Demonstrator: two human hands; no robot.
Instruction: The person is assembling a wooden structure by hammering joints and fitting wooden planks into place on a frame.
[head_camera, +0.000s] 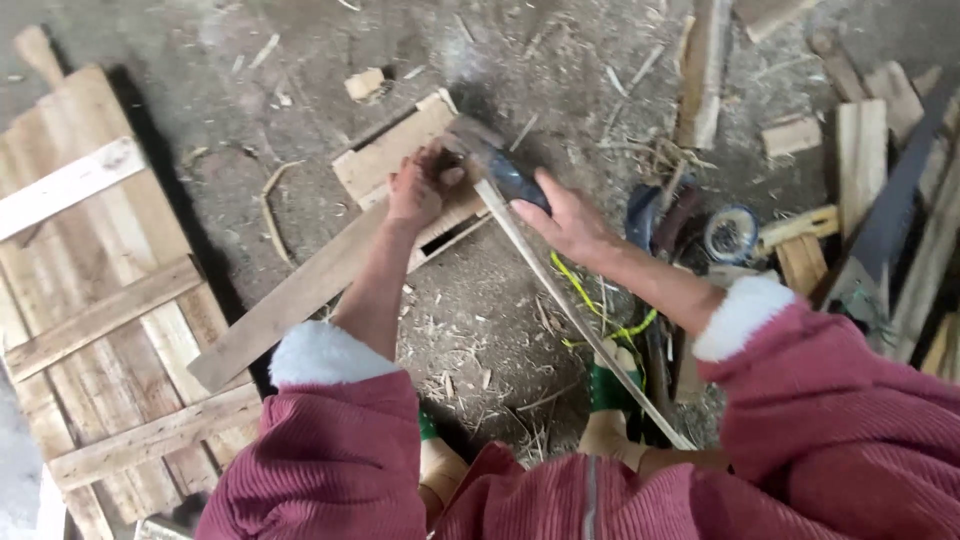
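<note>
Dirt floor (480, 300) | right hand (565, 225) grips hammer (500, 165) | left hand (415, 190) alongside

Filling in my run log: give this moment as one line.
left hand: steadies thin pale wooden strip on long wooden plank | right hand: grips dark-handled hammer | floor: scraps

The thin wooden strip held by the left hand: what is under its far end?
Under the thin wooden strip lie a long plank and a small slatted wooden panel on the debris-strewn floor. The left hand and hammer cover the contact spot.
</note>
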